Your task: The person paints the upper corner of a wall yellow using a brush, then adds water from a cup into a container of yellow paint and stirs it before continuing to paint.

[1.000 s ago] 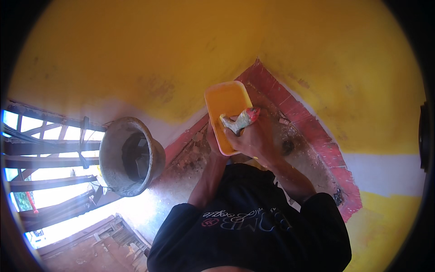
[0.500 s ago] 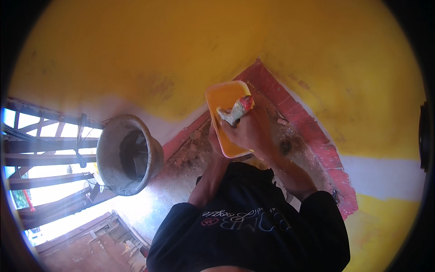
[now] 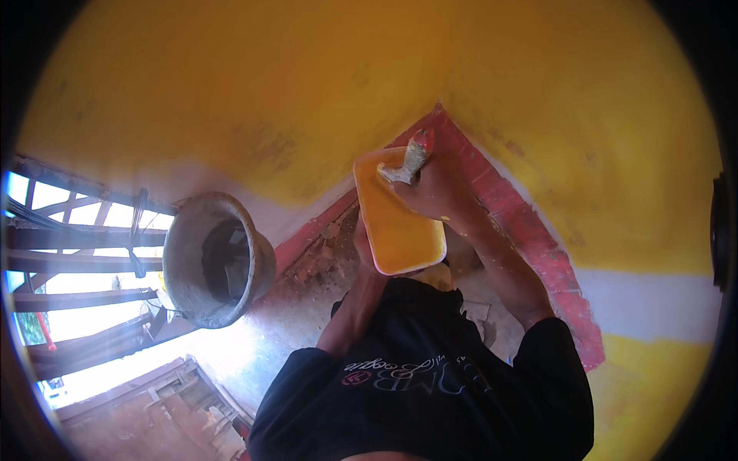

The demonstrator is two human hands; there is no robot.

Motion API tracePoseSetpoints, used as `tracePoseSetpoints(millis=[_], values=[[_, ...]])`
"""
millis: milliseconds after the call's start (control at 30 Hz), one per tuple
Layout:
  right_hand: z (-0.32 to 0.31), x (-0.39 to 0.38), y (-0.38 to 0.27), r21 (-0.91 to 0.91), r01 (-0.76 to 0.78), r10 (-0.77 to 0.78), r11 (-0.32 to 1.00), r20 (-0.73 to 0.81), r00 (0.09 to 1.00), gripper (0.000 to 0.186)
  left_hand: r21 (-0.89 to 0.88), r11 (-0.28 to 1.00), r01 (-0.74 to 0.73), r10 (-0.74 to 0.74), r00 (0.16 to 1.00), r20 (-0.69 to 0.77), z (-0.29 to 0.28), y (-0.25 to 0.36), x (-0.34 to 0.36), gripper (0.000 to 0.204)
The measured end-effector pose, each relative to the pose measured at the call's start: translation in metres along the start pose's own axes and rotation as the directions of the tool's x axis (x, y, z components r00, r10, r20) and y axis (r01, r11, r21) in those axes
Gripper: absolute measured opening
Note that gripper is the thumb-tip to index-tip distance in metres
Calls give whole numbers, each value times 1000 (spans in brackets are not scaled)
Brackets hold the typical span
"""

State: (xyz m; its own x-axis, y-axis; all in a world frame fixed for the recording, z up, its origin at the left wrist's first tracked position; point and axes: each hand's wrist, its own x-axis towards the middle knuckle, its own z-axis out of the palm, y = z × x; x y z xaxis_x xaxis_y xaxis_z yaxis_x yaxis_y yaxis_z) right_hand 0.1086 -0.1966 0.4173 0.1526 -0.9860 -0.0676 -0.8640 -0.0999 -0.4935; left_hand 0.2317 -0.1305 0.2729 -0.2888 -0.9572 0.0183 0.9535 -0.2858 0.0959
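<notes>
A person in a dark printed shirt works at the foot of a yellow wall (image 3: 231,84), holding a yellow paint tray (image 3: 396,219) up in front of the chest. The left hand (image 3: 364,247) comes up beneath the tray's near left edge and supports it; its fingers are mostly hidden behind the tray, so how tightly they close cannot be told. The right hand (image 3: 437,192) is wrapped around a paint-caked brush (image 3: 409,159) with a red handle, whose tip rests at the tray's far rim, touching or just above the paint.

Judging by the surfaces, much of the job looks done: yellow covers the broad upper wall and a patch at lower right. A white band (image 3: 653,303) runs unpainted on the right, a pale strip shows low on the wall behind the bucket, and faint darker smudges remain in the yellow left of centre, suggesting thin spots. A red skirting band (image 3: 530,230) lines the base of the wall and meets in a corner just above the brush; whether it is finished cannot be told.

On the dusty, rubble-strewn floor (image 3: 323,269) stands a grey, cement-crusted bucket (image 3: 215,257), well to the left of the tray. Beyond it, a dark railing (image 3: 77,246) opens onto bright daylight.
</notes>
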Motion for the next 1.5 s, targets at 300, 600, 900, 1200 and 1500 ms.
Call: tracePoseSetpoints(millis=[300, 600, 900, 1200, 1500], values=[[-13, -11, 18, 411, 254, -286, 876, 17, 958, 47, 151, 988, -38, 39, 999, -2, 29, 13, 3, 50], [-16, -30, 19, 158, 227, -262, 961, 258, 930, 49, 13, 998, 55, -54, 997, -46, 20, 14, 8, 48], [-12, -39, 13, 151, 291, -323, 945, 287, 902, 40, 33, 998, 47, -45, 997, -62, 16, 10, 6, 50], [-8, -19, 9, 25, 403, -404, 915, 107, 909, 37, 37, 998, 47, -47, 999, -1, 6, 9, -1, 51], [-5, -4, 7, 16, 426, -426, 905, -26, 905, 34, 73, 997, 19, -20, 1000, 13, 1, 8, 0, 50]])
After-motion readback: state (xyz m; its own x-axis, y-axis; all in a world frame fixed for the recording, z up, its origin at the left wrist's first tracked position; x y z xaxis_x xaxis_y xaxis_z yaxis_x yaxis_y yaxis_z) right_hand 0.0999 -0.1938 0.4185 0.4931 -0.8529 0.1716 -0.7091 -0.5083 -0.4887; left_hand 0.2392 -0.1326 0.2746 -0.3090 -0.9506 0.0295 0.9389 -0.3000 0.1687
